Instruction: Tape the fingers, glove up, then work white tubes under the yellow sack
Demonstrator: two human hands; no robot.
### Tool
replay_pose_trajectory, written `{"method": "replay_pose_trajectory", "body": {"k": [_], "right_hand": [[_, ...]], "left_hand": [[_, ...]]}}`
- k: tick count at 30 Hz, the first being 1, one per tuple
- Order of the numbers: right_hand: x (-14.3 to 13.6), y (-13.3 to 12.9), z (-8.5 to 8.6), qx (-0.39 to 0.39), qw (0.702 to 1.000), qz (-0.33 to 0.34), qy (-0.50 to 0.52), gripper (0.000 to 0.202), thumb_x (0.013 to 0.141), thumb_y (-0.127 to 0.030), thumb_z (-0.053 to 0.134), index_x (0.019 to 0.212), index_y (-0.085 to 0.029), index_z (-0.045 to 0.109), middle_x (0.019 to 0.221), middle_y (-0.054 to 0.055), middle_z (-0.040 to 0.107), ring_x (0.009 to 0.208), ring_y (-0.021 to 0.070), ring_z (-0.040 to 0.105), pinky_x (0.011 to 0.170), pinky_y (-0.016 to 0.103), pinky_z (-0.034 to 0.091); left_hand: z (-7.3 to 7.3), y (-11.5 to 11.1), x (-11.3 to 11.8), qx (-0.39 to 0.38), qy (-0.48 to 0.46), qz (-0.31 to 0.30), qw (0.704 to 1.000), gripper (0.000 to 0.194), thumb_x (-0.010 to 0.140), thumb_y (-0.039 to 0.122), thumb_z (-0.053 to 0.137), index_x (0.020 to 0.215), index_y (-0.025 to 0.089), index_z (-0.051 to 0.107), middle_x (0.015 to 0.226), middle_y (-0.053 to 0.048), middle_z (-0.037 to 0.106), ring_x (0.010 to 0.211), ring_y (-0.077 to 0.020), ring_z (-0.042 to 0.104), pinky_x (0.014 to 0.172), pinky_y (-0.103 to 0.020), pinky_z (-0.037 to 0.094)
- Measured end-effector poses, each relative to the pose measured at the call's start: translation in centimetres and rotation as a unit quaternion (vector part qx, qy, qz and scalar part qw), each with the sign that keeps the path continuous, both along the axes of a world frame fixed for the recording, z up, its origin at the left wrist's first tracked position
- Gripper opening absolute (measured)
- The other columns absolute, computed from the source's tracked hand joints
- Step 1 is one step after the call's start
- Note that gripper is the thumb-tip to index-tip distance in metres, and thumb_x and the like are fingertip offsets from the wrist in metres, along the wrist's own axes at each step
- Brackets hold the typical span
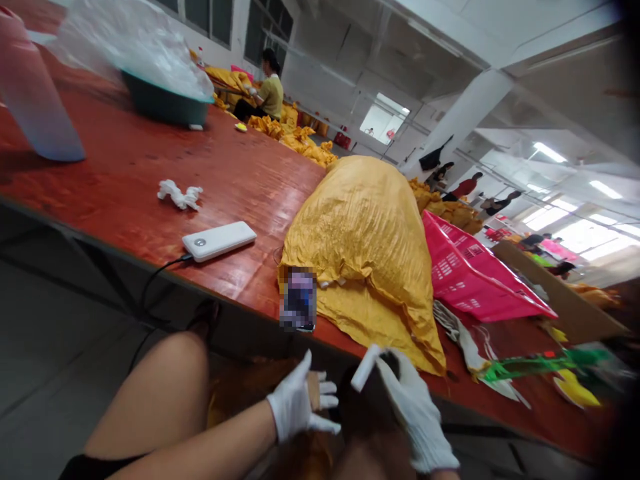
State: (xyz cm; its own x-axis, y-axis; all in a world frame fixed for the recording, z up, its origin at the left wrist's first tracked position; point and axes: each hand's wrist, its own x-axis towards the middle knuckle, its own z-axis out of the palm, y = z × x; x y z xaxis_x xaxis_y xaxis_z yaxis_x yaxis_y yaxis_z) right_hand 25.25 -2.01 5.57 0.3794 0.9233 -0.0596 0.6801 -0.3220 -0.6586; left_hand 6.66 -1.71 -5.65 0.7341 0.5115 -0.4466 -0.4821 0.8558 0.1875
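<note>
My left hand (295, 403), in a white glove, is held with its fingers spread, below the table's front edge. A small tan patch (313, 391) lies across the base of its fingers; whether it is loose or stuck to the glove I cannot tell. My right hand (413, 407), also in a white glove, pinches a short white stick-like piece (365, 368) between thumb and fingers. Just beyond the hands, a large yellow woven sack (365, 220) rests on the red table, its mouth toward me. Several small white pieces (334, 283) show at the sack's opening.
A phone with a blurred screen (299, 300) leans at the sack's front left. Left of it are a white power bank (220, 241) with a cable, crumpled tissue (180, 195), a green basin (167, 100) and a bottle (37, 93). A pink basket (480, 277) stands right. People work farther back.
</note>
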Motion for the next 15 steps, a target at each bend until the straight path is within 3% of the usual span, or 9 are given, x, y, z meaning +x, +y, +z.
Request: {"method": "replay_pose_trajectory", "body": {"k": [3, 6, 9, 12, 15], "right_hand": [[-2.3, 0.2, -1.1, 0.123, 0.991, 0.06, -0.004, 0.038, 0.074, -0.044, 0.06, 0.106, -0.022, 0.064, 0.108, 0.007, 0.064, 0.103, 0.0234, 0.058, 0.097, 0.037, 0.04], [-4.0, -0.4, -3.4, 0.18, 0.983, -0.006, 0.043, 0.036, 0.079, -0.04, 0.055, 0.109, -0.02, 0.062, 0.113, 0.008, 0.061, 0.105, 0.021, 0.056, 0.099, 0.037, 0.039], [-5.4, -2.1, -6.6, 0.2, 0.966, -0.046, 0.158, 0.036, 0.078, -0.036, 0.057, 0.108, -0.018, 0.061, 0.124, 0.009, 0.056, 0.115, 0.0205, 0.051, 0.102, 0.036, 0.036], [-6.5, -3.5, -9.4, 0.157, 0.936, -0.075, 0.306, 0.034, 0.073, -0.036, 0.061, 0.102, -0.016, 0.064, 0.112, 0.009, 0.064, 0.105, 0.0204, 0.058, 0.097, 0.035, 0.042], [-5.7, -4.5, -11.0, 0.16, 0.892, -0.145, 0.398, 0.033, 0.07, -0.039, 0.064, 0.095, -0.018, 0.064, 0.101, 0.007, 0.068, 0.093, 0.0188, 0.063, 0.086, 0.035, 0.049]], "left_hand": [[0.9, 1.3, 0.1, 0.007, -0.185, -0.01, 0.983, 0.079, 0.076, 0.077, 0.021, 0.114, 0.013, 0.047, 0.114, -0.017, 0.05, 0.113, -0.035, 0.045, 0.091, -0.063, 0.029], [0.6, 2.0, 1.3, -0.006, -0.243, 0.0, 0.97, 0.081, 0.08, 0.074, 0.008, 0.112, 0.014, 0.051, 0.121, -0.014, 0.051, 0.117, -0.0325, 0.043, 0.096, -0.058, 0.027], [-0.3, 1.9, 2.6, -0.012, -0.222, 0.015, 0.975, 0.074, 0.087, 0.065, 0.007, 0.109, 0.013, 0.054, 0.113, -0.011, 0.057, 0.11, -0.0255, 0.05, 0.096, -0.048, 0.032], [-1.0, 1.5, 2.8, -0.028, -0.147, 0.025, 0.988, 0.058, 0.093, 0.054, 0.017, 0.099, 0.012, 0.057, 0.094, -0.008, 0.063, 0.091, -0.0195, 0.058, 0.088, -0.039, 0.039], [-1.0, 1.7, 1.2, -0.059, -0.027, 0.041, 0.997, 0.044, 0.092, 0.048, 0.031, 0.09, 0.011, 0.056, 0.078, -0.008, 0.063, 0.074, -0.0192, 0.06, 0.082, -0.04, 0.044]]}}
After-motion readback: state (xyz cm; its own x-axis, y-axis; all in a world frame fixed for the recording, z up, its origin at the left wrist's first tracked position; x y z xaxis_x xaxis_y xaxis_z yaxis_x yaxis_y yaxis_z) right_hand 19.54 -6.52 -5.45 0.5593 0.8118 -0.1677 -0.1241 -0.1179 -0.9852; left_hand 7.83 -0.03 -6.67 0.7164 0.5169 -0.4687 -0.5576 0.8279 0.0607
